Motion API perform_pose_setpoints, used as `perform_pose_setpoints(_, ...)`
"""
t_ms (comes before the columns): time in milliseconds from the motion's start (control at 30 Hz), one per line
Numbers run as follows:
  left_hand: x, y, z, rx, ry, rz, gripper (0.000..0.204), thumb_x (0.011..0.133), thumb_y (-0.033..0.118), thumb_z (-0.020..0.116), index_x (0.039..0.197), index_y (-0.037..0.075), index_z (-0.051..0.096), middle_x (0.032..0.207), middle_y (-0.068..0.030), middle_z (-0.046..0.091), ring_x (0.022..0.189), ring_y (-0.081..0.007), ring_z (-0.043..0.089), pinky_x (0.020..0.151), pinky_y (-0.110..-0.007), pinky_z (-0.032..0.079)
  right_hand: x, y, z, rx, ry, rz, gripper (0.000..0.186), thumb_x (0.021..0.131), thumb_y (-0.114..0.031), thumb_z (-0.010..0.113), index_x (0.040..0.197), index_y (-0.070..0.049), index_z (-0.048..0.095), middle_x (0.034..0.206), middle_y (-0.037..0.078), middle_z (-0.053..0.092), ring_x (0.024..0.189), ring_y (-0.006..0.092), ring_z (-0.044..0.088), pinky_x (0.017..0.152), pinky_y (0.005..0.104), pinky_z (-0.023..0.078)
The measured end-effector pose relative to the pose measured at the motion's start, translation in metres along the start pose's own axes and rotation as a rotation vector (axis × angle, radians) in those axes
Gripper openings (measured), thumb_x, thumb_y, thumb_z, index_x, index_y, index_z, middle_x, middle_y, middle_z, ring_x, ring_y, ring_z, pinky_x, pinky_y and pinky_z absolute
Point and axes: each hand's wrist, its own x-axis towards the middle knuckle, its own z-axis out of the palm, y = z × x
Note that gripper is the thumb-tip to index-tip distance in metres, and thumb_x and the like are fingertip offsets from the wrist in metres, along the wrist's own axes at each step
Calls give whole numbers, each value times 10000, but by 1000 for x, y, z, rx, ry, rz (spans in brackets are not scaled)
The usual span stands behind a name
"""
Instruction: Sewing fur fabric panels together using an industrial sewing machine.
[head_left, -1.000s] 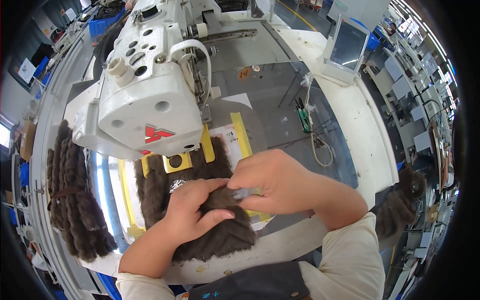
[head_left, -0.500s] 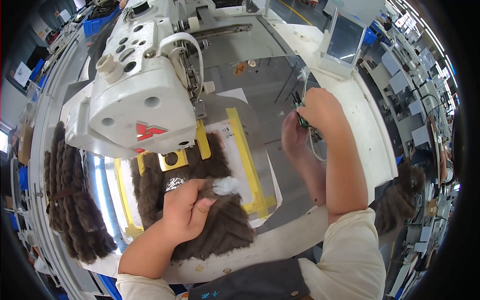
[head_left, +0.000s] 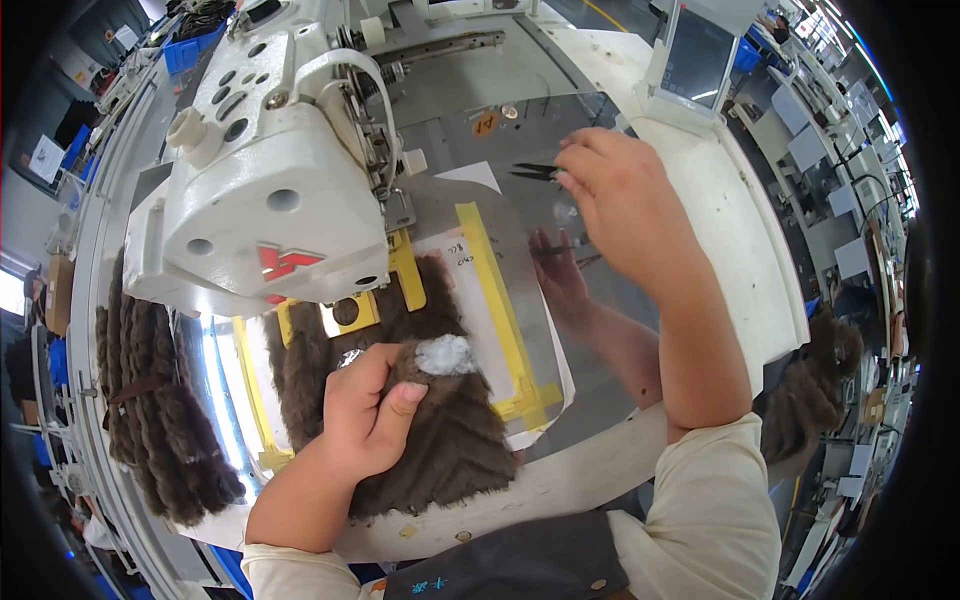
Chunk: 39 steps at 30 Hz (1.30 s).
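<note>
My left hand [head_left: 365, 415] pinches a fold of the brown fur piece [head_left: 440, 455] between thumb and fingers. A tuft of white stuffing [head_left: 447, 355] puffs out of the fur beside the fingertips. Over the glossy table plate, my right hand [head_left: 622, 195] grips a pair of thread snips [head_left: 536, 171], their dark pointed blades apart and aimed left. The palm side of that hand is hidden, so the handles barely show. Yellow metal clamp plates [head_left: 350, 314] rest on the fur under the sewing machine head [head_left: 280, 150]. A scrap of silver foil peeks out behind my left hand.
Bundled brown fur strips [head_left: 150, 390] hang at the left edge of the table. Yellow tape [head_left: 490, 300] borders a white sheet by the fur. A screen [head_left: 693, 60] stands at the far right, and more brown fur [head_left: 810, 390] lies beyond the table's right edge.
My right hand has moved up and left from the table's right side, where a white cord hung, and now has the snips out over the plate. My left hand keeps its pinch.
</note>
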Motion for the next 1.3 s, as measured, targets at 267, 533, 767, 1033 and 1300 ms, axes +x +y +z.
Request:
perform_pose_setpoints(267, -1, -3, -1, -13, -1, 0, 190, 996, 116, 652, 1116, -32, 648, 826, -122, 677, 693, -193, 649, 688, -284, 530, -13, -45, -29, 560, -281, -172, 218, 943, -213, 688, 1135, -108, 683, 866, 121, 668, 818, 383, 664, 705, 472, 516)
perform_pose_setpoints(533, 2, 4, -3, -66, -49, -80, 232, 1032, 153, 604, 1139, -50, 641, 880, -81, 701, 768, -133, 628, 742, -269, 515, -15, -56, -57, 338, -361, -332, 275, 865, -253, 778, 1098, -162, 665, 835, 32, 569, 701, 232, 619, 572, 360, 469)
perform_pose_setpoints(767, 2, 8, -4, -87, -57, -136, 284, 1050, 193, 576, 1150, -68, 627, 941, -65, 714, 838, -121, 622, 789, -273, 506, -16, -61, -55, 393, -209, -324, 311, 698, -205, 835, 997, -142, 778, 782, 26, 588, 622, 252, 599, 557, 360, 468)
perform_pose_setpoints(1033, 2, 1, -2, -48, -52, -18, 181, 996, 92, 653, 1125, -36, 653, 829, -92, 684, 707, -166, 643, 692, -269, 521, -22, -57, -41, 459, -174, -365, 116, 789, -154, 734, 903, -150, 708, 763, 9, 542, 643, 226, 609, 528, 352, 451)
perform_pose_setpoints(1300, 4, 8, -2, 26, -100, 23, 175, 974, 87, 686, 1106, -24, 659, 804, -96, 674, 661, -173, 631, 639, -278, 520, -26, -76, -31, 440, -236, -479, 41, 782, -132, 661, 787, -128, 620, 762, 14, 517, 638, 219, 611, 547, 349, 490)
